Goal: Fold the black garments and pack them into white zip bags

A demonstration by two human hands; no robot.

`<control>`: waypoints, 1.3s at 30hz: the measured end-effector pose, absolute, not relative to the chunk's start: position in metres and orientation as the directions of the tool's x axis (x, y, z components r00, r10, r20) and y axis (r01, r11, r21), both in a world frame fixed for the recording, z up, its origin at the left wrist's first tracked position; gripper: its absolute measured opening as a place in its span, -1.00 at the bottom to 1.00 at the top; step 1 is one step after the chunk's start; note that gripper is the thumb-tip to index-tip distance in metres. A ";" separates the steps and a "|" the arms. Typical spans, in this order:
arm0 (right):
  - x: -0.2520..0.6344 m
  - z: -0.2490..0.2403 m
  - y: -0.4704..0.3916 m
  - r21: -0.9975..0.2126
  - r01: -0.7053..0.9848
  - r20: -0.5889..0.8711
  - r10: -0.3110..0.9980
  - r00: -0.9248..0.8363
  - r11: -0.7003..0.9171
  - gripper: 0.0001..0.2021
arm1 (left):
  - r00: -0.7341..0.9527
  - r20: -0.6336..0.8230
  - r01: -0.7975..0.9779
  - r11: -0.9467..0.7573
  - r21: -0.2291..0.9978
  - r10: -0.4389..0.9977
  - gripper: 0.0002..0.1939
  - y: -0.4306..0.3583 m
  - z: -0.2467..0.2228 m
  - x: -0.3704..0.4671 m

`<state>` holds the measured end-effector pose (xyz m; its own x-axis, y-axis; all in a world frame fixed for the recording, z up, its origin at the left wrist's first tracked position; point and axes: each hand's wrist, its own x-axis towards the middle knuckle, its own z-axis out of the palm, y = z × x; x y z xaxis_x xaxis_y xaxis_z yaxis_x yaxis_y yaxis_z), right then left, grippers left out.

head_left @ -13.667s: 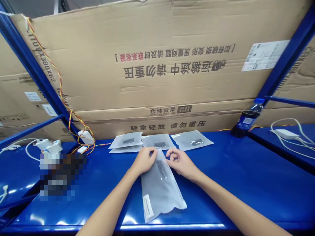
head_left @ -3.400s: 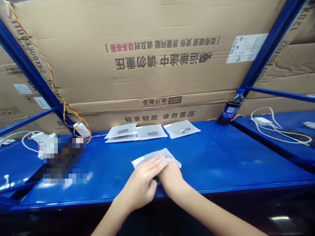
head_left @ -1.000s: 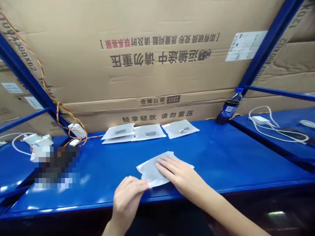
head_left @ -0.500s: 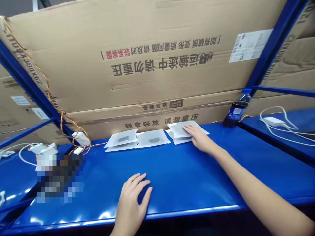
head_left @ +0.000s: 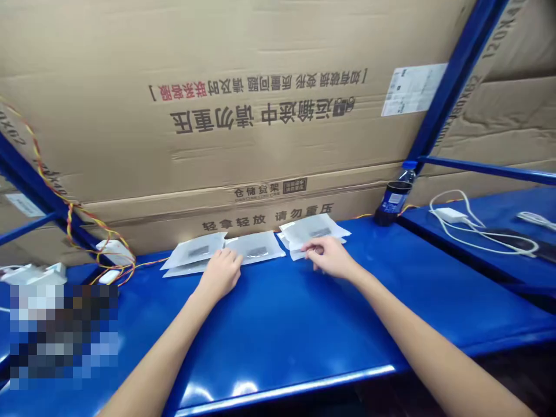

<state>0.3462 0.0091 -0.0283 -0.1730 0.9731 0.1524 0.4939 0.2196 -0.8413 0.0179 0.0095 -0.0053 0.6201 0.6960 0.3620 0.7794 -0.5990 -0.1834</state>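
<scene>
Three groups of flat white frosted pouches with small dark patches lie along the back of the blue shelf. My left hand is closed, its fingers bent and pressed together at the near left edge of the middle pouch, beside the left pouches. What its fingertips grip is partly hidden. By the front edge of the right stack of pouches is my right hand. Its fingers are loosely curled, with a gap between them and the thumb, and nothing visible is held.
A dark drink bottle with a blue cap stands at the back right, by the rack post. White chargers and cables lie on the right shelf. Twisted wires and a white adapter are at left. A large cardboard box walls the back.
My left hand has reached forward from the shelf's front to the pouches. My right hand has drawn back from the top of the right stack to its front edge. The view has shifted.
</scene>
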 end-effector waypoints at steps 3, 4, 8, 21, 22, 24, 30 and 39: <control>0.339 -0.026 0.002 -0.902 0.422 -0.023 0.963 -0.270 0.096 -0.81 | 0.655 0.368 0.743 -0.650 -0.157 0.660 -0.81 -0.001 -0.007 0.024; 0.334 -0.026 -0.001 -0.917 0.395 -0.080 0.946 -0.314 0.053 -0.75 | 0.667 0.370 0.729 -0.670 -0.143 0.647 -0.80 -0.007 -0.007 0.028; 0.309 -0.030 -0.008 -0.951 0.293 -0.214 0.893 -0.396 -0.098 -0.55 | 0.713 0.376 0.658 -0.750 -0.065 0.592 -0.86 -0.045 -0.013 0.057; 0.243 -0.040 0.001 -0.979 0.205 -0.076 0.925 -0.373 0.003 -0.75 | 0.287 0.511 0.609 -0.566 0.556 0.810 -0.79 -0.030 -0.004 0.043; 0.236 -0.037 0.003 -0.983 0.185 -0.053 0.919 -0.391 0.022 -0.76 | 0.263 0.507 0.624 -0.545 0.559 0.821 -0.79 -0.023 -0.007 0.036; 0.225 -0.032 0.005 -0.988 0.140 -0.009 0.900 -0.436 0.058 -0.79 | 0.249 0.469 0.637 -0.508 0.580 0.847 -0.75 -0.014 -0.012 0.025; 0.229 -0.032 -0.011 -0.991 0.091 0.045 0.888 -0.457 0.097 -0.72 | 0.376 0.273 0.558 -0.452 0.696 0.885 -0.56 -0.011 -0.015 0.019; 0.234 -0.037 -0.013 -0.993 0.074 0.043 0.882 -0.470 0.088 -0.58 | 0.440 0.158 0.506 -0.390 0.770 0.884 -0.49 -0.022 -0.007 0.028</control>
